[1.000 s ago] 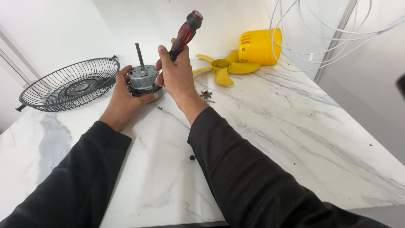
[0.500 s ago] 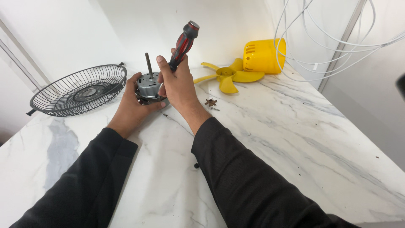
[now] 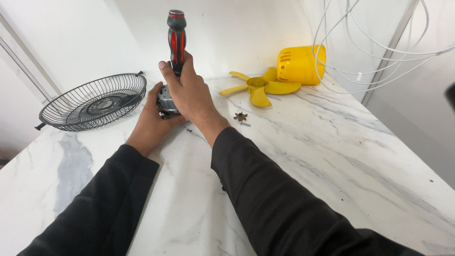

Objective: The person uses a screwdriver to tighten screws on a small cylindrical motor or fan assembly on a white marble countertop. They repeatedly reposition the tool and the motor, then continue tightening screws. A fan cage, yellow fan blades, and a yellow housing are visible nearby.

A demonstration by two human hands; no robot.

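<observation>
So here's the setup: the right hand is wrapped tight around a red-and-black rubber-grip screwdriver, handle poking straight up toward the top centre of the frame, so its long axis runs pretty much vertical with the tip end hidden behind the fingers. Right under and just left of it sits a small round grey metal fan motor, resting on the counter a bit left of centre. The left hand is cupped around the motor's near side, closed on it to steady it, and it's the lower of the two; the right hand sits on top, so the tool comes down onto the motor from above. Can't see the actual screw or where the tip meets the motor, the hand blocks it. Both arms are in black long sleeves coming up from the bottom edge. The white marble-look countertop with grey veins has a black wire fan guard lying dish-up at left, well apart from the hands, and a yellow plastic fan blade with a yellow plastic housing cup on its side just behind it at upper right. A little dark star-shaped bit lies near the right wrist. White cables loop down the wall at far upper right.
</observation>
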